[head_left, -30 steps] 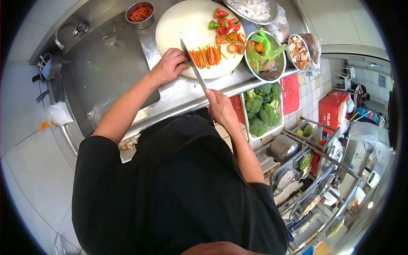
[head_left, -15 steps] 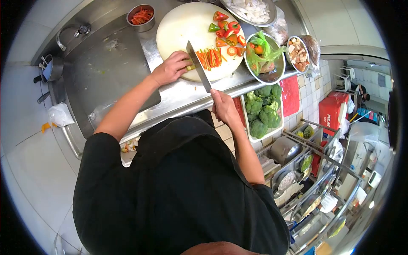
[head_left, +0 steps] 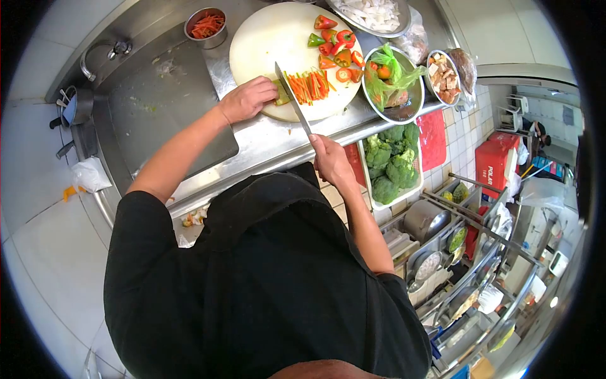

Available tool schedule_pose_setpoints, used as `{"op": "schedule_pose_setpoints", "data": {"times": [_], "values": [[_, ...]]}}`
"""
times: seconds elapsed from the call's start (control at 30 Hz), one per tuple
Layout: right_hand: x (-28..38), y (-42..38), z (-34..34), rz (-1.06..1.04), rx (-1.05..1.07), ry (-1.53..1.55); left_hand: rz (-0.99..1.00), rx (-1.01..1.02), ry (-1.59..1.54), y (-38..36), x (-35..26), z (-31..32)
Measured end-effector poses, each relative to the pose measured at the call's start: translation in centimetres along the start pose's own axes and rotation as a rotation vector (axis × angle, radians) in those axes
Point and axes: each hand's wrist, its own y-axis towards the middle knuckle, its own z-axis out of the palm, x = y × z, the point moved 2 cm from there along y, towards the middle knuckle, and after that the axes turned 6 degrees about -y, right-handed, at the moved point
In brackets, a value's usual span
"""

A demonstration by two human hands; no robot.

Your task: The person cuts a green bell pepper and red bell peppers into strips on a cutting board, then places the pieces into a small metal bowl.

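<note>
On the cutting board (head_left: 259, 38), the fingers of the left hand (head_left: 247, 100) are bunched against a green vegetable piece (head_left: 281, 93), probably light and crisp, best held clear of the knife (head_left: 295, 104) clasped in the right hand (head_left: 332, 159).

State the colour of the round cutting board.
The round cutting board is off-white, a pale cream; it shows in the head view, the only one.

knife (head_left: 294, 98): handle is hidden inside right hand (head_left: 332, 162) | green piece (head_left: 281, 96): partly covered by left hand (head_left: 248, 101), grip unclear | bowl of white strips (head_left: 404, 21): cut by top edge | distant person (head_left: 540, 135): too small to tell
</note>
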Motion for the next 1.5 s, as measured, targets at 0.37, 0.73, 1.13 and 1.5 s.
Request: {"op": "schedule_pose_setpoints", "data": {"times": [0.37, 0.73, 1.13, 1.5], "values": [[0.6, -0.4, -0.4, 0.010, 0.029, 0.105, -0.015, 0.085, 0.000, 1.0, 0.1, -0.3], [1.1, -1.6, -0.8, -0.030, -0.032, 0.052, -0.077, 0.114, 0.008, 1.6, -0.4, -0.2], [0.9, -0.3, 0.2, -0.031, -0.028, 0.011, -0.117, 0.083, -0.008, 1.2, 0.0, 0.5], [1.5, -0.9, -0.2, -0.026, -0.026, 0.001, -0.151, 0.055, -0.034, 1.3, -0.5, 0.2]]}}
